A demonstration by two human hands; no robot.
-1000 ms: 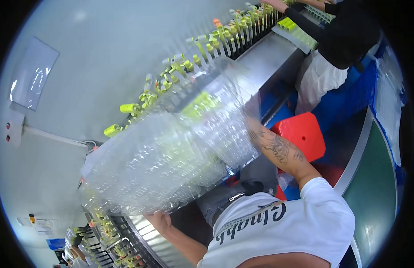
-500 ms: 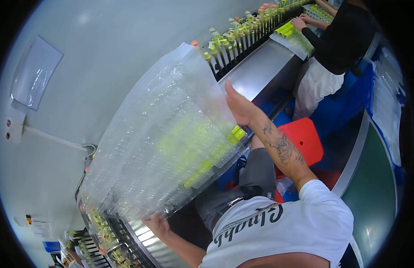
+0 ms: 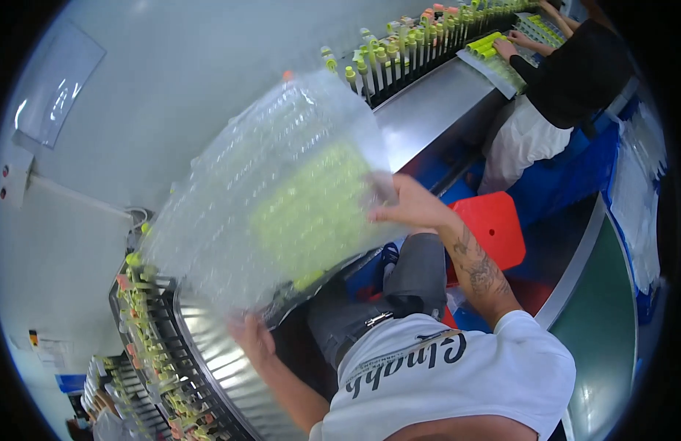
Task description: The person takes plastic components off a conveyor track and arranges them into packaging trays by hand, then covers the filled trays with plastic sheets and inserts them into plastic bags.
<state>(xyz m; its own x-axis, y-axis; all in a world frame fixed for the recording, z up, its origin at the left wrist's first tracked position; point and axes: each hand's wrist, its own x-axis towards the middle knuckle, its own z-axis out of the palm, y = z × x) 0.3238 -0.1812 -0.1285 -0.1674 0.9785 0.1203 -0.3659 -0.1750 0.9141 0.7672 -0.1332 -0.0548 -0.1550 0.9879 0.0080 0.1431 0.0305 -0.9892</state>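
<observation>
Masking part of the metal counter [image 3: 436, 103], the clear plastic sheet [image 3: 208, 213] is spread but raised, neither flat nor released. Yellow-green tubes [image 3: 308, 280] lie beneath, mostly covered. Fingers of right hand [image 3: 412, 203] and left hand [image 3: 254, 340] grip its edges.

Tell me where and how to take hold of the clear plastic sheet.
I'd pinch the clear plastic sheet at its near-left corner and right edge, thumb and fingers on opposite faces, coming from the wearer's side. It is broad and thin, so two spread grips should steady it; the left hand and right hand are at those places.
</observation>
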